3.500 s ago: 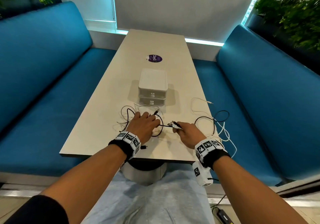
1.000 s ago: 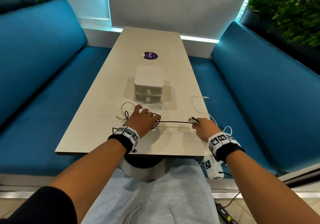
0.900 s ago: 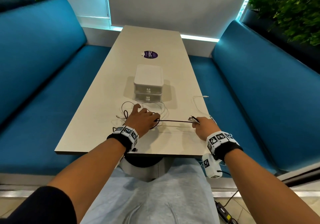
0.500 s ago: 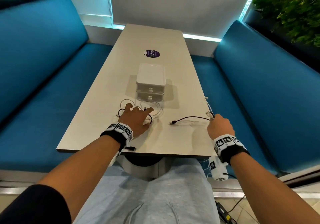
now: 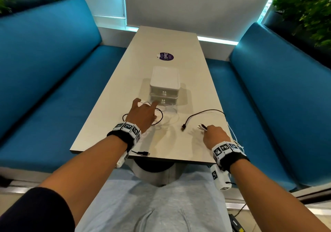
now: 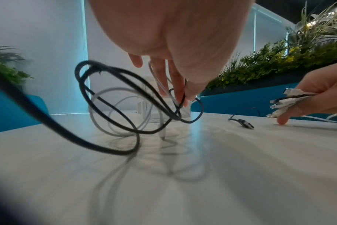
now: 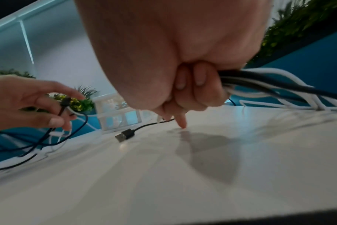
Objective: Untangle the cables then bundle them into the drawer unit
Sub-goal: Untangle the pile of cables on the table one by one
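The white two-drawer unit (image 5: 164, 84) stands mid-table with both drawers closed. Just in front of it my left hand (image 5: 146, 107) pinches a tangle of black and white cables (image 6: 125, 106) and holds its loops partly off the table. At the table's right edge my right hand (image 5: 212, 134) is fisted round a bundle of cable ends (image 6: 285, 103), with one fingertip (image 7: 181, 124) touching the tabletop. A black cable (image 5: 206, 110) arcs from that side, and its USB plug (image 5: 183, 128) lies loose between my hands.
A short black plug end (image 5: 143, 153) lies at the near table edge (image 5: 161, 157). White cables (image 5: 234, 136) hang over the right edge toward the blue bench (image 5: 259, 115). A purple sticker (image 5: 166, 56) sits beyond the drawer unit. Another blue bench (image 5: 53, 88) runs along the left.
The black cable, taut between my hands a second ago, slipped out of the tangle and lies loose. My right hand swung right, then back. My left hand raised the tangle.
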`<state>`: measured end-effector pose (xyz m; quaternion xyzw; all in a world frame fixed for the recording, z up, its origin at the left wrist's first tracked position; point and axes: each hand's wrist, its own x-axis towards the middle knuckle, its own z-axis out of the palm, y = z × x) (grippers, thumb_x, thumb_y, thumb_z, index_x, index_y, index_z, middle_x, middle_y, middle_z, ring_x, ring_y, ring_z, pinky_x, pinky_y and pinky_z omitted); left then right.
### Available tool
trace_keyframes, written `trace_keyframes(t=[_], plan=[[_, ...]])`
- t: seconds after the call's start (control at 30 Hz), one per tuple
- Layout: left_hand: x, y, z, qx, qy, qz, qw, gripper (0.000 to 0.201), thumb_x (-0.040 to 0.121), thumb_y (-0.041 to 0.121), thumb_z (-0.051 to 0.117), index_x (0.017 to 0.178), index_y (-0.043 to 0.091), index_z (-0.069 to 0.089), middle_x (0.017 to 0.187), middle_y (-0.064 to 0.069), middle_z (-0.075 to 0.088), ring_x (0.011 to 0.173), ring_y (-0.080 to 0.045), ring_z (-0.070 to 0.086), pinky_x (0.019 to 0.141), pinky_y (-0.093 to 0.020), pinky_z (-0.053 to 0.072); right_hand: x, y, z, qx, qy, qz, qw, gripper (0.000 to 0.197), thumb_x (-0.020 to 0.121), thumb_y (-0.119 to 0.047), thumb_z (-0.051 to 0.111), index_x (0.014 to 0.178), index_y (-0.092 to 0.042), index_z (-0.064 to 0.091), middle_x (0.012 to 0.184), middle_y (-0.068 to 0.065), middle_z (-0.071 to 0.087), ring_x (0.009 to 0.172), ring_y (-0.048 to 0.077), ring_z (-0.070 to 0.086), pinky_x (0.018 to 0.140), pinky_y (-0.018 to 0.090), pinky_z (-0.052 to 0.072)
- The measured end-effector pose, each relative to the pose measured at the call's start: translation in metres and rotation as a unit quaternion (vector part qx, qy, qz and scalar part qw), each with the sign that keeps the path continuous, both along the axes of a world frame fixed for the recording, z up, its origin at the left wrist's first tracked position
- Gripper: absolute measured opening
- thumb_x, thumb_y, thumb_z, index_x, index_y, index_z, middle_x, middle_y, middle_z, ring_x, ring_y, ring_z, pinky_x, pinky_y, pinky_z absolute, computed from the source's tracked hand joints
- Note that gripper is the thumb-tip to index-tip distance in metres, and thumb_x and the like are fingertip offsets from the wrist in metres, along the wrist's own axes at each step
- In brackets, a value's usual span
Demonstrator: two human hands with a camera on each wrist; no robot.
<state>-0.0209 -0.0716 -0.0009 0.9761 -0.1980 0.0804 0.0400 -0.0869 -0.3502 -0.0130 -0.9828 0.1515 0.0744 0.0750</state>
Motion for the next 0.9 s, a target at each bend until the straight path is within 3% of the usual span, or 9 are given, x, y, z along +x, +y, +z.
trace_keyframes(t=[0.17, 0.23, 0.4, 0.5, 0.63, 0.7, 0.83, 0.9], plan=[[-0.001, 0.001, 0.0, 0.011, -0.021, 0.003, 1.0, 0.057, 0.099, 0.034, 0.049, 0.149, 0.022, 0.025, 0.095, -0.001, 0.069, 0.097, -0.021, 0.064, 0.114, -0.041, 0.006, -0.001, 0.006, 0.0, 0.065, -0.03, 0.1, 0.992, 0.019, 0.098, -0.03, 0.044, 0.103, -0.02, 0.06, 0.094, 0.011, 0.068, 0.079, 0.03, 0.062, 0.07, 0.038, 0.053], [-0.002, -0.004, 0.0, -0.003, -0.033, 0.005, 0.999, 0.056, 0.097, 0.034, 0.051, 0.146, 0.026, 0.025, 0.093, -0.001, 0.069, 0.103, -0.02, 0.061, 0.111, -0.041, 0.006, -0.002, 0.017, -0.004, 0.094, -0.023, 0.147, 0.984, 0.02, 0.097, -0.033, 0.047, 0.109, -0.026, 0.061, 0.098, 0.008, 0.07, 0.084, 0.029, 0.064, 0.076, 0.04, 0.054], [-0.007, -0.011, 0.006, 0.005, -0.038, 0.024, 0.999, 0.055, 0.097, 0.038, 0.05, 0.146, 0.031, 0.027, 0.099, -0.005, 0.069, 0.109, -0.024, 0.051, 0.094, -0.041, 0.022, -0.003, 0.04, -0.011, 0.141, 0.019, 0.212, 0.967, 0.033, 0.095, -0.038, 0.047, 0.127, -0.034, 0.059, 0.111, 0.008, 0.07, 0.1, 0.03, 0.064, 0.087, 0.039, 0.052], [-0.01, -0.008, 0.007, -0.023, 0.01, -0.004, 1.0, 0.055, 0.1, 0.03, 0.049, 0.149, 0.03, 0.024, 0.103, -0.004, 0.069, 0.108, -0.026, 0.052, 0.099, -0.04, 0.029, 0.001, 0.04, -0.01, 0.112, 0.026, 0.174, 0.978, 0.036, 0.097, -0.037, 0.046, 0.132, -0.036, 0.054, 0.115, 0.01, 0.067, 0.102, 0.031, 0.064, 0.088, 0.04, 0.053], [-0.014, 0.004, 0.004, -0.064, 0.082, -0.044, 0.994, 0.061, 0.099, 0.017, 0.046, 0.152, 0.037, 0.023, 0.12, -0.004, 0.062, 0.108, -0.03, 0.054, 0.094, -0.041, 0.042, 0.006, 0.015, 0.0, 0.03, 0.016, -0.009, 0.999, 0.026, 0.096, -0.016, 0.043, 0.113, -0.011, 0.061, 0.112, 0.013, 0.065, 0.101, 0.033, 0.065, 0.081, 0.037, 0.051], [-0.012, 0.01, 0.004, -0.092, 0.114, -0.032, 0.989, 0.062, 0.097, 0.009, 0.042, 0.151, 0.038, 0.029, 0.125, -0.006, 0.056, 0.108, -0.03, 0.056, 0.089, -0.042, 0.048, 0.005, 0.002, 0.002, 0.03, 0.007, -0.061, 0.998, 0.023, 0.094, -0.015, 0.044, 0.106, -0.007, 0.061, 0.109, 0.015, 0.066, 0.099, 0.034, 0.064, 0.077, 0.036, 0.048], [-0.013, 0.014, 0.005, -0.089, 0.039, -0.03, 0.995, 0.059, 0.091, 0.013, 0.058, 0.143, 0.039, 0.045, 0.116, -0.005, 0.037, 0.096, -0.025, 0.053, 0.066, -0.039, 0.054, 0.01, 0.006, 0.001, 0.079, -0.013, -0.066, 0.995, 0.028, 0.099, -0.024, 0.044, 0.107, -0.003, 0.061, 0.105, 0.017, 0.065, 0.092, 0.036, 0.064, 0.069, 0.034, 0.047], [-0.014, 0.014, 0.007, -0.06, 0.04, -0.017, 0.997, 0.059, 0.091, 0.022, 0.059, 0.143, 0.044, 0.041, 0.114, -0.004, 0.034, 0.097, -0.023, 0.049, 0.067, -0.039, 0.055, 0.014, 0.015, -0.001, 0.112, -0.019, -0.055, 0.992, 0.033, 0.1, -0.028, 0.043, 0.109, -0.003, 0.061, 0.107, 0.019, 0.065, 0.093, 0.037, 0.064, 0.071, 0.035, 0.049]])
